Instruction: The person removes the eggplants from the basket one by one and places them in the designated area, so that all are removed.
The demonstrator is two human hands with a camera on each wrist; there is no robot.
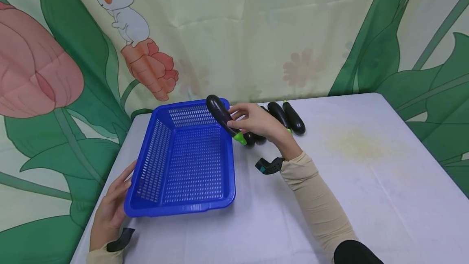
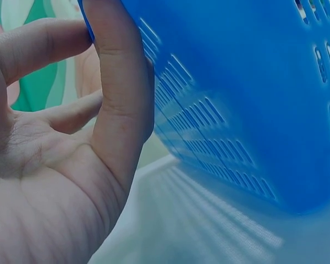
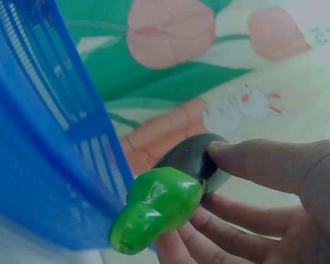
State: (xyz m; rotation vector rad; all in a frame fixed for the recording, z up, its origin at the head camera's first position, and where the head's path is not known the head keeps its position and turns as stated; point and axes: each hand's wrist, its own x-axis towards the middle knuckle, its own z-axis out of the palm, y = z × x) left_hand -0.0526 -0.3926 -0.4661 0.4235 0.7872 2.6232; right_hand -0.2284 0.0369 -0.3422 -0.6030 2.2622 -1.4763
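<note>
My right hand (image 1: 254,121) pinches a dark purple eggplant (image 1: 218,111) between thumb and fingers. The eggplant slants over the far right rim of a blue plastic basket (image 1: 234,174), its bright green stem end (image 3: 162,201) toward me. At the basket's left side, my left hand (image 1: 114,203) holds the rim, with fingers bent at the edge in the left wrist view. Slotted basket walls (image 2: 236,110) rise beside that hand. Inside the basket only the bare perforated bottom shows. Several more eggplants (image 1: 294,118) lie behind and beside my right hand, some partly hidden by it.
A white cloth covers the table (image 1: 366,199), with a faint yellowish stain (image 1: 357,144) at right. Behind the table hangs a printed backdrop (image 1: 256,31) with flowers, leaves and a white cartoon animal. Each wrist wears a black strap (image 1: 270,165).
</note>
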